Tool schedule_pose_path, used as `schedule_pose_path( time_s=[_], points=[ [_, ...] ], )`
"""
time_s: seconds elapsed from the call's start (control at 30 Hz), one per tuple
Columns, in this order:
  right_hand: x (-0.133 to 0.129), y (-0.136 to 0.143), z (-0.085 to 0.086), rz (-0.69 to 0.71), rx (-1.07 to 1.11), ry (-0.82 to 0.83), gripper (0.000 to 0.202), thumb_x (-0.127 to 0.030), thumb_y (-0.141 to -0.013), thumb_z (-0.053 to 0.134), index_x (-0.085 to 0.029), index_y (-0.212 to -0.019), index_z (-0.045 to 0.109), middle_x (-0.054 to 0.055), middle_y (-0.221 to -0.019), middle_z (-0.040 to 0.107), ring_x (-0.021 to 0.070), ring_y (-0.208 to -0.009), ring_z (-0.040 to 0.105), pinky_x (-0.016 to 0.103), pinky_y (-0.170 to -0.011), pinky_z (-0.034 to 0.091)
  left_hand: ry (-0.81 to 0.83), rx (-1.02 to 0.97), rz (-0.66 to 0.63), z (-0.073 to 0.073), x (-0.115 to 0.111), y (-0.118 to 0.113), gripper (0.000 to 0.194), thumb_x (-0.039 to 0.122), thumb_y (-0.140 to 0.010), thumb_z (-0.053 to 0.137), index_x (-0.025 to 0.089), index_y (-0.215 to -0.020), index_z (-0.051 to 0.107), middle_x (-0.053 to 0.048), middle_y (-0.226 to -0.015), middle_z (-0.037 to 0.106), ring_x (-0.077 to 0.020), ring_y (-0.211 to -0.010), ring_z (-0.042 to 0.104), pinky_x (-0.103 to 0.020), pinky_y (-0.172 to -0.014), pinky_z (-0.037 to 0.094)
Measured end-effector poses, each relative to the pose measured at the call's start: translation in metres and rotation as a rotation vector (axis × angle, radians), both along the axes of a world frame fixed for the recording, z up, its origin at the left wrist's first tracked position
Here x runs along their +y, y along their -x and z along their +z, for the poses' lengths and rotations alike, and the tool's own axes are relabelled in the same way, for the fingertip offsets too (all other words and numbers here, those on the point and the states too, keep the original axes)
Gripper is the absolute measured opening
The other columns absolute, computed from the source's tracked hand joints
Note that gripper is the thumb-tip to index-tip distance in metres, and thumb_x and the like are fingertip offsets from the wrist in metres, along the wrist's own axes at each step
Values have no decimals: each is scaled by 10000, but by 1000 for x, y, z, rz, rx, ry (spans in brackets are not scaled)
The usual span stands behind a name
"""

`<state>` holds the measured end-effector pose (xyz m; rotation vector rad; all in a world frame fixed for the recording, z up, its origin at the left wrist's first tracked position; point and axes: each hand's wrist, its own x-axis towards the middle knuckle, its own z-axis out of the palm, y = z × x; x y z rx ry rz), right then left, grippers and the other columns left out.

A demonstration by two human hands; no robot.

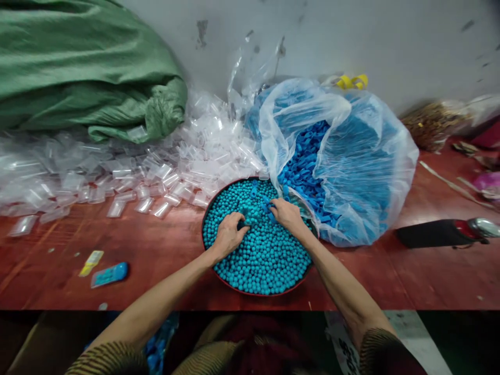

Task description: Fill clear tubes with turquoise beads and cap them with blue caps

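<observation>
A round red-rimmed tray (pixel 250 292) full of small turquoise balls (pixel 265 260) sits in front of me at the table's edge. Over its left part is my left hand (pixel 228 237), with thumb and fingers curled in at the balls; what they grip is hidden. My right hand (pixel 288 214) reaches over the right part and pinches a small blue plastic piece (pixel 270 203). Another blue piece (pixel 254 190) lies on the balls near the far rim. Touching the tray's right side, a translucent bag (pixel 359 172) lies open, showing many blue plastic pieces (pixel 302 161) inside.
Clear plastic cases (pixel 172 182) are heaped behind and left of the tray, below a green sack (pixel 86 67). A filled blue case (pixel 110 274) and a yellow label (pixel 91 263) lie at left. A black bottle (pixel 433 233) lies at right; a wall (pixel 375 36) stands behind.
</observation>
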<state>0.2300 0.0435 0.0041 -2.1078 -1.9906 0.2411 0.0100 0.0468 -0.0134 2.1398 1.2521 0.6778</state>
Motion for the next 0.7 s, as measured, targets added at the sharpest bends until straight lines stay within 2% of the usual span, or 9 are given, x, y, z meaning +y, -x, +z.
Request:
schedule_pose_path(
  time_s=[0.13, 0.23, 0.3, 0.37, 0.43, 0.53, 0.63, 0.7],
  points=[
    [1, -3, 5, 55, 138, -94, 191, -217, -832, 518, -244, -871, 703, 45, -880, 708, 219, -825, 642, 310, -742, 462, -4, 7, -4, -3, 0, 0, 134, 226, -764, 611, 197, -886, 562, -31, -905, 616, -199, -883, 558, -346, -835, 442],
    [20, -13, 14, 25, 181, -179, 240, -248, -857, 476, -223, -933, 702, 60, -947, 705, 226, -894, 633, 321, -808, 455, -6, 12, -18, -4, 1, 1, 118, 234, -773, 607, 200, -877, 562, -26, -891, 609, -194, -869, 557, -339, -825, 445],
    [39, -29, 20, -48, 203, -266, 313, -265, -893, 399, -197, -1028, 673, 81, -1032, 681, 222, -976, 608, 333, -884, 434, -10, 10, -29, -4, 2, 1, 105, 236, -778, 604, 203, -869, 561, -22, -876, 604, -193, -862, 556, -334, -819, 447],
    [58, -52, 20, -202, 225, -379, 371, -260, -909, 334, -147, -1086, 640, 123, -1079, 652, 224, -1032, 576, 359, -943, 403, -17, 4, -42, -5, 2, 2, 97, 237, -783, 600, 203, -864, 560, -20, -870, 599, -193, -861, 556, -335, -821, 446],
    [74, -76, 13, -330, 227, -341, 357, -291, -866, 436, -107, -1111, 620, 166, -1139, 616, 247, -1086, 540, 382, -960, 388, -22, 0, -47, -5, 3, 2, 95, 238, -785, 597, 200, -864, 561, -23, -872, 598, -198, -869, 556, -344, -831, 446],
    [86, -100, -5, -318, 246, -217, 365, -340, -777, 578, -118, -1059, 644, 168, -1166, 605, 261, -1096, 527, 395, -952, 389, -26, 2, -42, -7, 3, 2, 105, 242, -785, 600, 200, -875, 567, -26, -878, 600, -205, -882, 557, -352, -839, 449],
    [85, -105, -19, -303, 277, -182, 340, -388, -774, 576, -121, -963, 671, 139, -1034, 651, 241, -980, 570, 369, -880, 427, -20, 18, -36, -7, 2, 1, 117, 245, -784, 606, 206, -891, 579, -24, -888, 609, -205, -882, 559, -353, -842, 449],
    [77, -101, -21, -312, 308, -179, 366, -419, -781, 565, -109, -946, 666, 120, -955, 661, 224, -905, 581, 343, -827, 441, -6, 18, -30, -4, 2, 1, 127, 240, -780, 614, 205, -899, 589, -26, -903, 619, -204, -884, 562, -353, -845, 448]
  ],
)
